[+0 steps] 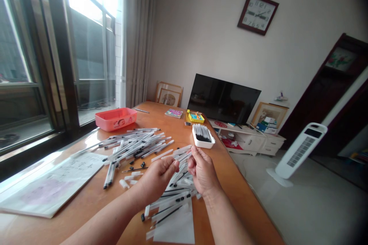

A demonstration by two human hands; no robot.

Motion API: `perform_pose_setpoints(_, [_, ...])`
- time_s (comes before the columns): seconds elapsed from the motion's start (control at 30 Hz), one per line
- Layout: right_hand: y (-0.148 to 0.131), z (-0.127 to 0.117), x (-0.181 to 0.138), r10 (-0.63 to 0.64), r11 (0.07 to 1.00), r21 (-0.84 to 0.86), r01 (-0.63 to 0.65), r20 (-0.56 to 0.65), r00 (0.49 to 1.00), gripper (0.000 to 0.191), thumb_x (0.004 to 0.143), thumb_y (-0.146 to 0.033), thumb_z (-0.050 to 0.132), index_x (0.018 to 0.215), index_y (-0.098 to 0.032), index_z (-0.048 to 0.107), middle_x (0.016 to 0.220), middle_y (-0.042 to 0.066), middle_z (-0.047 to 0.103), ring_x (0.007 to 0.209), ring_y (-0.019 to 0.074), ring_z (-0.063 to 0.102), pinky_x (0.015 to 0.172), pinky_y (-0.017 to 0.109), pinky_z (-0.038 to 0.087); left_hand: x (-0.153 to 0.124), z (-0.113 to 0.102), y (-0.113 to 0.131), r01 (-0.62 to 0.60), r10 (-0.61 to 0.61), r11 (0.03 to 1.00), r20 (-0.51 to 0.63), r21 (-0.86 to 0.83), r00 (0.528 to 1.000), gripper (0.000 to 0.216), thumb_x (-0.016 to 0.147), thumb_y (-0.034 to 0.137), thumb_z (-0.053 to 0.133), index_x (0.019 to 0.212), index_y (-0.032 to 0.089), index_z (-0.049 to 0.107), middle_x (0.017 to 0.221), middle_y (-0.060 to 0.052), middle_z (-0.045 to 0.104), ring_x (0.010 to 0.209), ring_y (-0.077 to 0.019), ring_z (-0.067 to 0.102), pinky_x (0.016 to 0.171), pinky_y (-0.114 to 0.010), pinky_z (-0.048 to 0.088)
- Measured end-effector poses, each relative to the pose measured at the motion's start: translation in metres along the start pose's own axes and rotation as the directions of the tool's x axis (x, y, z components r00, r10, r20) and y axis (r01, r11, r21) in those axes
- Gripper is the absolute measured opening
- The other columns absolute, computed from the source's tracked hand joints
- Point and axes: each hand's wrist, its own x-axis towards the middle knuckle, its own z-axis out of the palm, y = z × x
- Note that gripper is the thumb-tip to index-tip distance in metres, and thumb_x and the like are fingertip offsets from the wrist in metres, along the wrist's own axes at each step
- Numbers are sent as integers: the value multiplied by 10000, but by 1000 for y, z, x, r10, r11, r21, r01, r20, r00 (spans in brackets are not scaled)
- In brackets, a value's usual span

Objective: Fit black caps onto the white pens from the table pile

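My left hand (159,176) and my right hand (202,170) are raised together just above the wooden table (224,183), both with fingers pinched on a clear pen (186,157) held between them. Under my hands lies a loose heap of pens and pen parts (172,199) on a white sheet. A larger pile of clear pens with black tips (135,145) spreads to the left. Behind my hands stands a white tray (203,137) with black-tipped pens standing in it.
A pink plastic box (115,118) sits at the far left of the table by the window. A printed paper sheet (51,183) lies front left. A yellow box (196,116) and a booklet (173,113) lie at the far end. A white fan heater (299,152) stands on the floor right.
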Motion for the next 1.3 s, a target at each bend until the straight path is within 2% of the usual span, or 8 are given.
perform_pose_setpoints(0.47, [15,8,-1,-126,992,-48,120,-154,980,389,895,-579,680,811,-204,618,576,-40,512,482,93,341,456,226,246,3,10,-8,-33,35,999,-65,39,997,445,967,575,473,770,200,606,670,10,523,644,-153,448,616,-265,352])
perform_pose_setpoints(0.57, [16,9,-2,-115,993,-32,111,-165,980,386,890,-581,684,826,-205,624,569,-46,489,491,97,346,461,228,242,1,9,0,117,-117,983,11,-144,993,481,939,637,481,776,200,599,574,52,395,538,-123,343,518,-249,281])
perform_pose_setpoints(0.7, [15,8,-2,-140,989,-78,129,-155,978,387,896,-589,673,827,-211,626,587,-41,488,524,109,379,487,236,277,-1,6,5,310,-262,848,169,-430,950,473,890,663,562,799,199,575,522,102,268,472,-85,175,458,-232,142])
perform_pose_setpoints(0.87, [12,9,-4,-145,988,-60,139,-113,983,407,888,-603,670,800,-211,609,563,-59,437,496,102,327,465,237,245,-1,-1,-4,461,-279,642,373,-613,885,440,840,641,658,846,210,568,521,123,226,452,-70,112,434,-238,91])
perform_pose_setpoints(0.97, [12,8,-3,-137,989,-65,131,-100,985,425,892,-618,657,786,-211,595,562,-62,426,491,99,317,461,238,237,-1,-1,-7,473,-266,626,401,-619,877,429,862,637,625,847,212,567,520,122,219,458,-76,98,433,-241,89])
perform_pose_setpoints(1.07, [14,4,-1,-146,983,-126,130,-124,981,422,885,-604,679,765,-212,582,578,-51,453,521,107,365,483,236,274,0,4,-9,389,-279,772,282,-502,918,466,908,659,538,843,200,586,508,105,277,466,-88,154,449,-243,129])
perform_pose_setpoints(1.17, [16,0,2,-142,982,-145,121,-150,978,433,886,-613,677,761,-210,581,588,-45,467,533,109,377,489,232,286,2,11,-13,149,-146,960,33,-237,989,470,932,642,515,817,193,596,583,52,431,546,-113,343,524,-243,270])
perform_pose_setpoints(1.3, [17,1,3,-128,989,-98,113,-161,979,467,893,-659,639,807,-201,617,589,-45,456,519,101,354,474,228,268,6,15,-16,-77,76,997,-169,3,983,438,950,583,519,747,199,580,697,7,508,702,-156,456,660,-269,364])
